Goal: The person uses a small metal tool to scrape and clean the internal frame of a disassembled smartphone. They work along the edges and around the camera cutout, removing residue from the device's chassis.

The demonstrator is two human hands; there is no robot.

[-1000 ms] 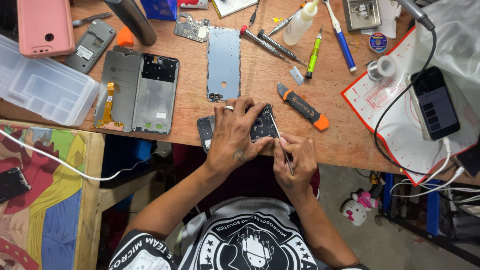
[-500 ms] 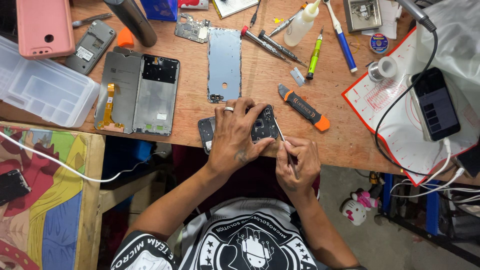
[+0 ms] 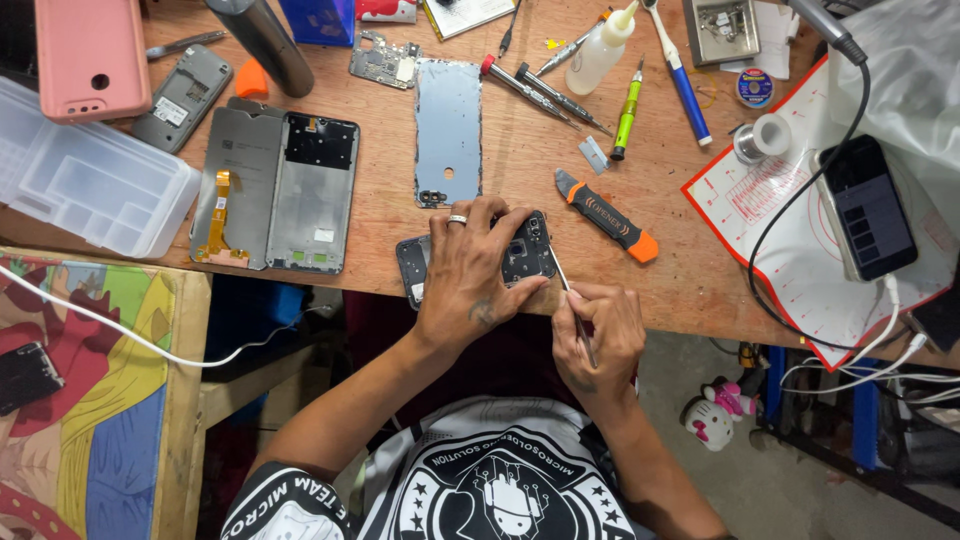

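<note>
Dark opened phone (image 3: 520, 255) (circuitry exposed), under left hand (image 3: 470, 275), tweezers (image 3: 572, 305) beside.

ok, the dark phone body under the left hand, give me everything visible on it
The dark opened phone body lies flat at the near edge of the brown wooden table, back side up with its cover off. Inner parts and a round camera cutout show at its right end; the middle is hidden. The left hand presses down across it, fingers spread. The right hand holds thin metal tweezers whose tip meets its right edge.
</note>
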